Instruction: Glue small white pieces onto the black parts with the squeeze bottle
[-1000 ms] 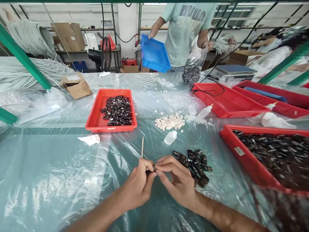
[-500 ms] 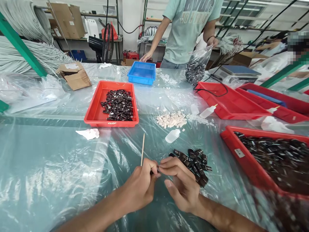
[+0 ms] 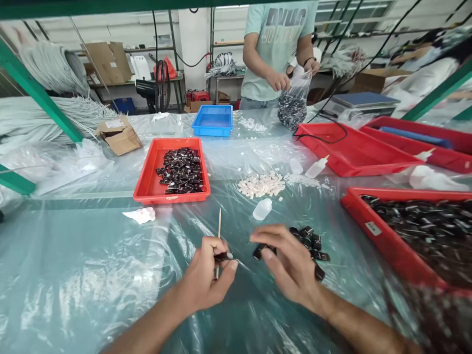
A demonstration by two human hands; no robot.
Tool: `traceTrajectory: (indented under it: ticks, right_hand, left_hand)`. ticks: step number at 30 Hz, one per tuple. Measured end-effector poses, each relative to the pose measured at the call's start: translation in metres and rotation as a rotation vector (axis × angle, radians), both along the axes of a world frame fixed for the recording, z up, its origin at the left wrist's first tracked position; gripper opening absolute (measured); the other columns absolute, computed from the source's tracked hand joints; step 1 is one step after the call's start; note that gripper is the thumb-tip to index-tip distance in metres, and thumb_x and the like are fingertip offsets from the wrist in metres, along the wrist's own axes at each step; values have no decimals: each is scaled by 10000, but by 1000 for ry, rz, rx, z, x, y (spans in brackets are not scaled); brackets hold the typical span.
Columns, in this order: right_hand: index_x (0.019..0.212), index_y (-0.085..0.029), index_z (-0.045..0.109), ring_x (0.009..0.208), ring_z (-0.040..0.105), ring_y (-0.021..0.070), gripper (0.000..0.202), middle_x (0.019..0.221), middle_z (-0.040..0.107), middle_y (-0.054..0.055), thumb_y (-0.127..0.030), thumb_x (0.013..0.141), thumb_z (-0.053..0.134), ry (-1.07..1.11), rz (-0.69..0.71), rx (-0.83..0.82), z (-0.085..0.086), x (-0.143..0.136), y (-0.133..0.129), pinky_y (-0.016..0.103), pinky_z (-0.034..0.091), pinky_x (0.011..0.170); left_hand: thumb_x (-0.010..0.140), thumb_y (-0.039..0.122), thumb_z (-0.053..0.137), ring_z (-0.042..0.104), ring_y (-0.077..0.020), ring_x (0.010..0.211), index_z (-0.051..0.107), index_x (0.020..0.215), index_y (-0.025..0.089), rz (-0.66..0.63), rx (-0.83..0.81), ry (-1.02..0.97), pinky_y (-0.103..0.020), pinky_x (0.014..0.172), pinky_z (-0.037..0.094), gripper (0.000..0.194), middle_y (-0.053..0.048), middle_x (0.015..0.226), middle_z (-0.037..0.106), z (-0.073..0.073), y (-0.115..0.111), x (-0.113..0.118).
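Clips (image 3: 308, 243) lie at your right hand's (image 3: 291, 265) twelve o'clock, touching it; fingers spread, one clip (image 3: 259, 251) pinched at its tips. Left hand (image 3: 210, 275) is closed on a stick (image 3: 219, 227) pointing twelve, plus a small dark piece (image 3: 222, 255).

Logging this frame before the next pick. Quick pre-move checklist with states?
1. Left hand grips a small dark part and a wooden stick: ok.
2. Right hand pinches one dark clip: ok.
3. Loose pile of dark clips sits beside the right hand, partly hidden by it: ok.
4. Small white bottle lies on its side: cap state cannot tell.
5. Red tray holds dark parts beyond the hands: ok.
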State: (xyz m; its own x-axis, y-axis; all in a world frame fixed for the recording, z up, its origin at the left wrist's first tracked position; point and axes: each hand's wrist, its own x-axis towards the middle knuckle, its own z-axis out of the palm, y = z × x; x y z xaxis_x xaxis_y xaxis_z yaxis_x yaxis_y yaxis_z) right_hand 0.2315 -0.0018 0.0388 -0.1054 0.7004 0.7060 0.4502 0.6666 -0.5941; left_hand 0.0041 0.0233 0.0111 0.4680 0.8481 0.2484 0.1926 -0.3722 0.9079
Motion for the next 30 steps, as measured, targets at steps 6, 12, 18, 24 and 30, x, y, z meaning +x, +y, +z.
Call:
traceTrajectory:
  ticks: [6, 12, 18, 24, 30]
  right_hand:
    - [1179, -251, 773, 802, 735, 197, 213, 985, 738, 83, -199, 1067, 600, 118, -236, 130, 3, 55, 40, 381, 614, 720]
    - [1128, -138, 748, 682, 657, 122, 252, 943, 728, 90, -313, 1093, 568, 312, -594, -119, -35, 135, 95, 345, 550, 721]
    - [1102, -59, 765, 693, 650, 108, 288, 990, 792, 133, -293, 1078, 598, 327, -708, -355, -79, 181, 124, 321, 536, 735]
    - [1135, -144, 737, 868, 732, 150, 265, 1040, 771, 35, -400, 1080, 696, 298, -751, -445, -91, 196, 140, 339, 646, 828]
    - [1165, -159, 737, 935, 730, 165, 242, 1136, 779, 57, -379, 1088, 674, 301, -721, -468, -94, 195, 142, 367, 635, 897]
  left_hand:
    - [985, 451, 633, 377, -103, 558, 363, 972, 305, 287, -124, -16, -247, 545, 325, 307, 115, 722, 425, -1, 28, -12]
    - [947, 378, 625, 339, -104, 544, 319, 991, 318, 462, -79, 25, -248, 575, 308, 315, 141, 681, 396, 14, 59, -27]
    - [954, 343, 639, 387, -119, 539, 343, 1000, 325, 504, -38, 24, -251, 586, 330, 301, 138, 655, 414, 21, 66, -28]
    - [885, 268, 758, 306, -91, 468, 357, 963, 329, 474, -76, -85, -207, 509, 251, 413, 171, 588, 402, 16, 77, -33]
    - [866, 367, 802, 290, -76, 433, 363, 957, 331, 431, -134, -235, -189, 469, 216, 450, 168, 600, 363, 8, 83, -32]
